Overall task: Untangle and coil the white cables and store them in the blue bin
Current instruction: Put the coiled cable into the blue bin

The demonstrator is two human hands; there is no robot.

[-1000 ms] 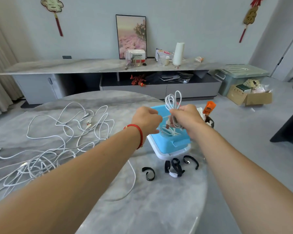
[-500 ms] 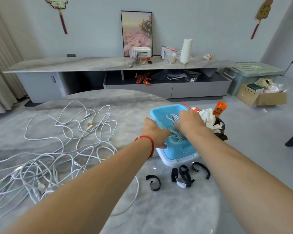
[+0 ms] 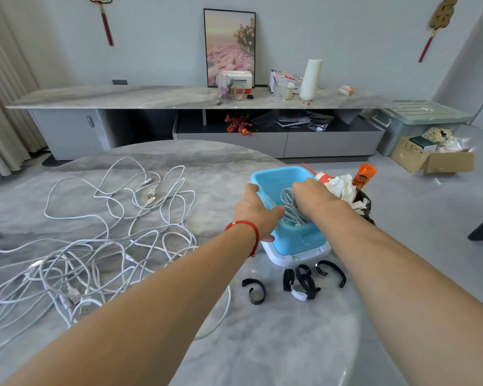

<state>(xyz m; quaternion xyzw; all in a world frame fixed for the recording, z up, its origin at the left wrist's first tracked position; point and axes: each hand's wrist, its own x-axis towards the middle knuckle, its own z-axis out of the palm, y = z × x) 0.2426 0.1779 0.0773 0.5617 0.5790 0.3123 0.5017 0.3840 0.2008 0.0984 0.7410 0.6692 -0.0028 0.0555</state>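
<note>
Blue plastic bin [image 3: 299, 238] | right hand [image 3: 310, 195] holds coiled white cable [image 3: 289, 208]

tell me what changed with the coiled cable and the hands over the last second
Both hands carried the coiled cable down into the blue bin. The right hand still holds it; the left hand now rests on the rim. The tangled cables and black straps stayed put.

Both hands are reaching into the light blue plastic bin [image 3: 299, 240] sitting near the right edge of the round grey marble table [image 3: 262, 344]. Right hand [image 3: 311, 195] is gripping a coiled white cable bundle [image 3: 287, 208] inside the bin. Left hand [image 3: 255, 211], fingers extended, is resting on the bin's left rim. Tangled loose white cables [image 3: 95, 246] are lying at table left. Black velcro straps [image 3: 301, 281] are lying just in front of the bin.
</note>
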